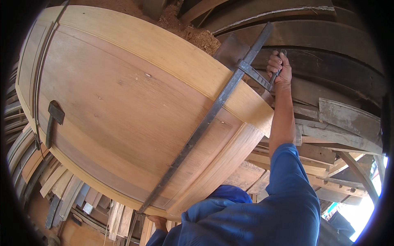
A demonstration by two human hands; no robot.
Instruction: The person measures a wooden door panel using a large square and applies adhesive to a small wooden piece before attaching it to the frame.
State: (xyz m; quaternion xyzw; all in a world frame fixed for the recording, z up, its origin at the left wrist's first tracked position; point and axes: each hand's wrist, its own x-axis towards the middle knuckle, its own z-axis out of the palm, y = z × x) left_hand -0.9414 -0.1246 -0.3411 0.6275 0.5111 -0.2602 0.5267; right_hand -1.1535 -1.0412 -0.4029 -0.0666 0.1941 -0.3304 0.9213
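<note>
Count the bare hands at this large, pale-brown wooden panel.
2: the right hand grips the handle of a long, dark metal clamp; the left hand, partly hidden, is at the lower edge of the wooden panel.

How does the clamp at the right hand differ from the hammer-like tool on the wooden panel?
The clamp spans the wooden panel; the hammer-like tool is far shorter.
The clamp is gripped by the right hand; the hammer-like tool lies untouched.
The clamp slants across the panel; the hammer-like tool lies near its left end.
Both look dark.
</note>
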